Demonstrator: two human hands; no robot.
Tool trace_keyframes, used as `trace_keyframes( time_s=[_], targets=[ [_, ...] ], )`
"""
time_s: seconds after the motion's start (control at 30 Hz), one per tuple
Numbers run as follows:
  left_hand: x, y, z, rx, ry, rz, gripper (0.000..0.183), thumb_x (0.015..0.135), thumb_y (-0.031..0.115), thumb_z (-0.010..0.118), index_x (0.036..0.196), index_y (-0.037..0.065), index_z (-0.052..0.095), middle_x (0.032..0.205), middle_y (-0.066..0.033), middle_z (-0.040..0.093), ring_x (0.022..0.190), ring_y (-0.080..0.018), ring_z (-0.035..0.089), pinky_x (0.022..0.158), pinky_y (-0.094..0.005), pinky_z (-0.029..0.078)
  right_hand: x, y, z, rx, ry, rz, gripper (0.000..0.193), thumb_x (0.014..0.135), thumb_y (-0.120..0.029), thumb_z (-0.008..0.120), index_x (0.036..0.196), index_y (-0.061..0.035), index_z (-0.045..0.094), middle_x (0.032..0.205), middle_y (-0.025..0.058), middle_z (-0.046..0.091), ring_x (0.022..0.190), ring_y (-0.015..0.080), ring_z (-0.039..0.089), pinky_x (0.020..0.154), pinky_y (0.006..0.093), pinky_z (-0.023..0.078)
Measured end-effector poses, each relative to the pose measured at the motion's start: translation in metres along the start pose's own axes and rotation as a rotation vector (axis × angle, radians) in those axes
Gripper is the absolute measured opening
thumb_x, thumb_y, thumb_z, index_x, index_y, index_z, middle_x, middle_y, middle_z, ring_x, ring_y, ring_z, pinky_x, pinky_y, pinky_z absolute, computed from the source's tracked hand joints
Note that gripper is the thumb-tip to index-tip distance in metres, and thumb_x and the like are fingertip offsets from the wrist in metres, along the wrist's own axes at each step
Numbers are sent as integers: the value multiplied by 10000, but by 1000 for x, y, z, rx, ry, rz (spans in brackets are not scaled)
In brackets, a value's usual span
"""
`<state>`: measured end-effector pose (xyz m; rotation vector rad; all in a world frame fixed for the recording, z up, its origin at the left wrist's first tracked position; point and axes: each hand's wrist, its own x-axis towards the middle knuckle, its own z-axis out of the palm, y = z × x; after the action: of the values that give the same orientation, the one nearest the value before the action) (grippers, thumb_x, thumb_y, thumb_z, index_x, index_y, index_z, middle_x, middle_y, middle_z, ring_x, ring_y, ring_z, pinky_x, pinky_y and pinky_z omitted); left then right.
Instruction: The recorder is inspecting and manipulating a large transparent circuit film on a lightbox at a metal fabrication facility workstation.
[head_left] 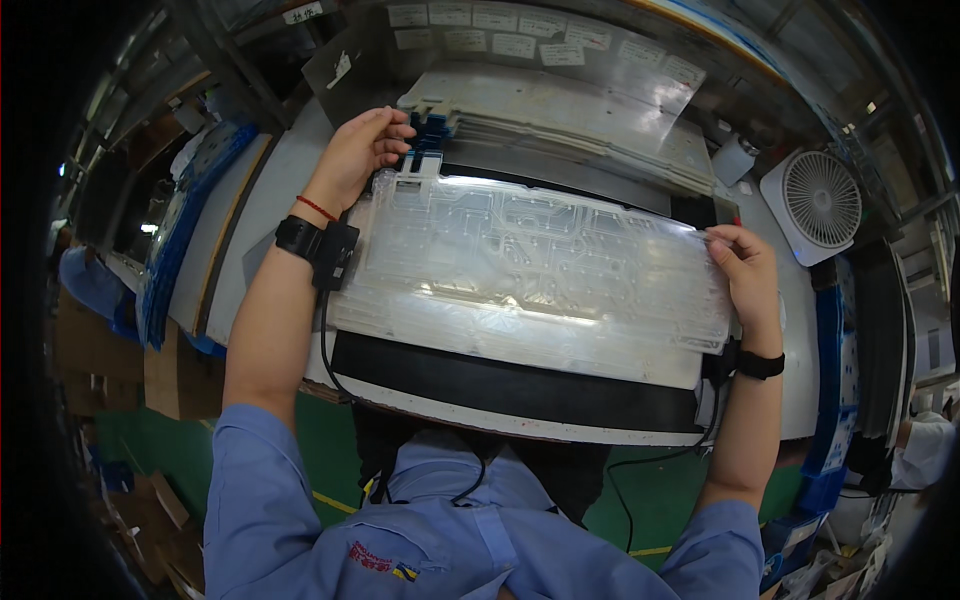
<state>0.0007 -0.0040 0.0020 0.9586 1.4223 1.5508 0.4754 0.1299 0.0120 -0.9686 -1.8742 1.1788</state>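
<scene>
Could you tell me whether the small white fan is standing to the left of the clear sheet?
No, the white fan stands at the right, beyond the right hand holding the clear sheet.

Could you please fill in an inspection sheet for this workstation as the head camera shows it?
Surface: black pad on a white bench.
Job's things: clear circuit membrane sheet, held flat over the pad.
Clutter: stack of pale sheets behind; white container.
Grippers: left hand grips the sheet's top-left tab; right hand pinches its right edge.
Cables: black cable runs from the left wrist strap.
Surroundings: white desk fan, cardboard boxes, green floor.
</scene>
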Motion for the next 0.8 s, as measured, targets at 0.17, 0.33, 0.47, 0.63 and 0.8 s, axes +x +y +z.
trace_keyframes(
  time_s=[0.17, 0.33, 0.47, 0.63, 0.8],
  targets=[
    [-4, 5, 10, 43, -60, -12, 281, 1002, 281, 421, 1024, 48, 577, 911, -33, 636, 767, -76, 565, 705, -209, 476, 2, 5, -2, -11, 3, -25, 124, 861, -46, 633, 971, 6, 659, 861, 16, 656, 784, 75, 574, 731, 212, 451],
    [1, -2, 3, 33, -91, 24, 324, 1002, 330, 418, 964, 52, 579, 861, -32, 620, 762, -92, 564, 707, -221, 470, 3, 2, 2, 31, 64, -93, 122, 868, -40, 625, 978, 3, 658, 897, 14, 656, 821, 80, 575, 754, 207, 440],
    [1, -2, 2, 8, -58, -26, 341, 1003, 352, 409, 924, 69, 582, 809, -16, 602, 738, -88, 555, 689, -221, 460, 4, 6, -2, 72, 67, -25, 120, 882, -56, 618, 983, -5, 656, 897, 6, 642, 813, 77, 563, 746, 205, 433],
    [-4, 5, 7, 7, -102, -72, 354, 1003, 360, 404, 922, 75, 597, 800, 6, 614, 675, -64, 539, 617, -199, 442, 7, 11, -3, 111, 128, 10, 125, 898, -83, 611, 991, -12, 653, 868, -10, 627, 774, 70, 544, 723, 200, 427],
    [-2, 1, 8, 141, -68, 3, 263, 982, 270, 481, 981, 45, 616, 815, 9, 629, 673, -44, 533, 598, -188, 433, 7, 12, -2, 110, 125, 59, 135, 901, -98, 613, 993, -8, 652, 864, -14, 618, 773, 65, 537, 722, 194, 422]
  ],
)
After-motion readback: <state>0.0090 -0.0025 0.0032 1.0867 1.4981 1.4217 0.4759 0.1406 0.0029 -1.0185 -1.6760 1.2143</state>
